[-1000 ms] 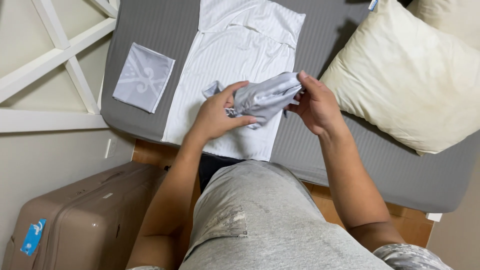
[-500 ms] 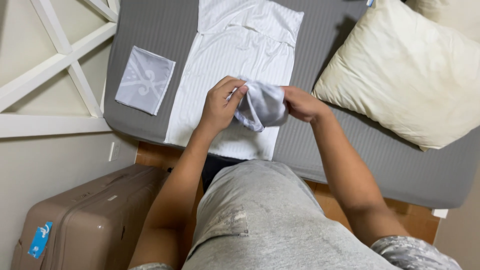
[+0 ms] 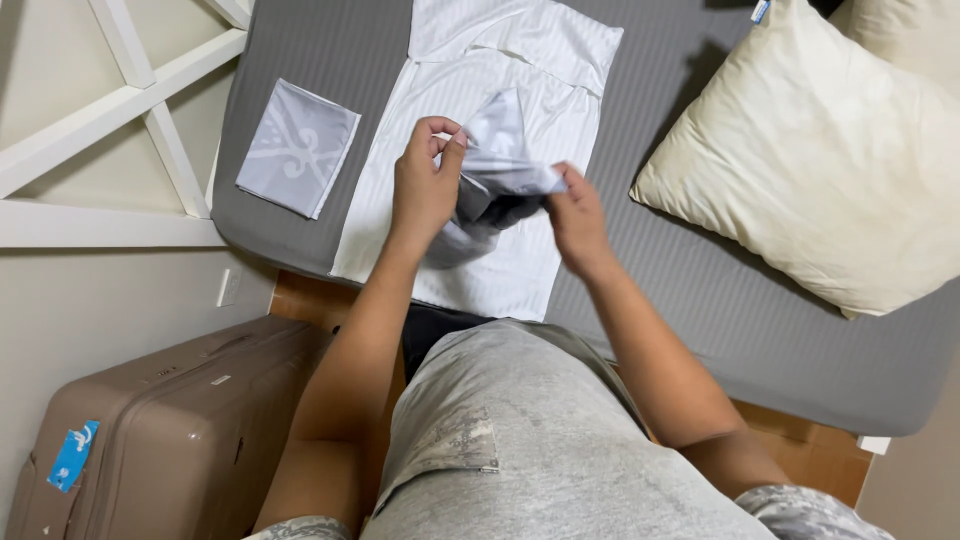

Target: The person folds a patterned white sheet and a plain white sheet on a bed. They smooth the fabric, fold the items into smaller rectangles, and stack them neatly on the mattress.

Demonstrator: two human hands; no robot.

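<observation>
Bed with a grey ribbed sheet (image 3: 700, 290) fills the upper and right part of the view, its near edge running above a strip of wooden floor (image 3: 800, 440). Large cream-coloured pillow (image 3: 820, 170) lies on the right side of the bed, a second pale pillow (image 3: 900, 30) partly cut off behind it at the top corner. Tan hard-shell suitcase (image 3: 150, 440) stands on the floor at lower left, beside the bed's corner, a blue sticker on its near end. White wooden frame with diagonal braces (image 3: 130, 110) sits against the wall at left. White striped shirt (image 3: 470, 120) is spread flat on the bed in front of the person, collar end away, lower hem near the bed edge. Folded pale grey square cloth with a white pattern (image 3: 297, 147) lies flat on the sheet just left of the shirt, apart from it. Small crumpled pale grey cloth (image 3: 495, 175) is held up above the middle of the shirt, between both hands. Left hand (image 3: 425, 190) pinches the cloth's left edge, fingers (image 3: 450, 150) narrow, thumb and forefinger closed on the fabric. Right hand (image 3: 578, 215) grips the cloth's right corner, fingers curled closed on it. Part of the cloth droops dark and bunched below the hands.
</observation>
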